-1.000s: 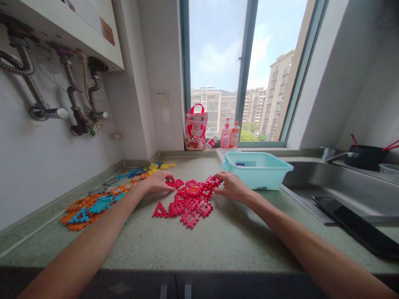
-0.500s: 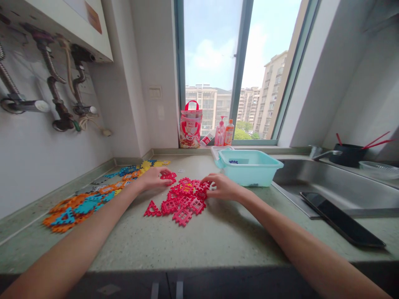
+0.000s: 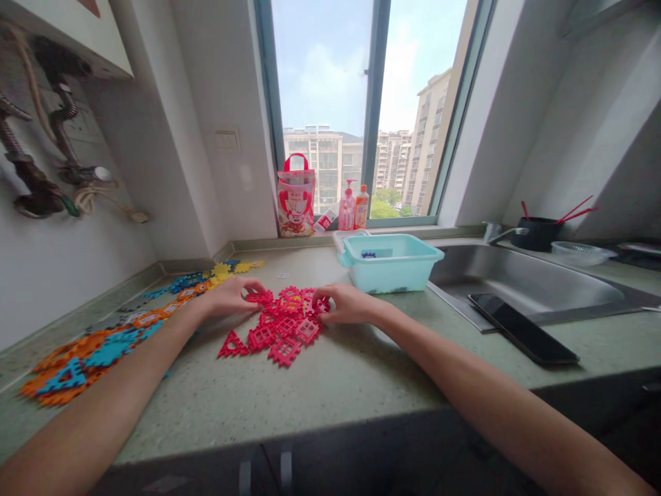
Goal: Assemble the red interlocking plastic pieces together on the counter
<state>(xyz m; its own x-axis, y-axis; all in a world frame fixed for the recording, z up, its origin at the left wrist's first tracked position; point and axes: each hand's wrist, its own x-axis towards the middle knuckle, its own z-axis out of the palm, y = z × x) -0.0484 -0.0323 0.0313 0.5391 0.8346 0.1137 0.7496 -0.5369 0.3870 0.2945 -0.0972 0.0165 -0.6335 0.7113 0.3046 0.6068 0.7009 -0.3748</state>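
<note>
Head view: both forearms reach forward over a speckled green countertop [image 3: 330, 386]. Left hand [image 3: 231, 297] rests palm-down at the left edge of a heap of red interlocking plastic tiles [image 3: 279, 324], fingers curled over the nearest red piece; whether it is actually pinched or only touched, I cannot tell. Right hand [image 3: 349, 304] sits at the heap's right edge, fingers bent inward onto the tiles; thumb side hidden, so a closed hold cannot be confirmed there either. The heap lies on the counter between the two hands, with a red triangle piece [image 3: 232, 345] lying at its near-left edge. Left of the heap, along the wall, runs a strip of orange, blue and yellow tiles [image 3: 108, 337]. Just behind the right hand stands a pale turquoise tub [image 3: 391, 265], a small dark blue item inside. Right of the tub is a steel sink [image 3: 521, 282] with a black phone [image 3: 521, 329] lying across its near rim. On the window sill: a red-handled gift bag [image 3: 296, 200] and two pump bottles [image 3: 354, 208].
</note>
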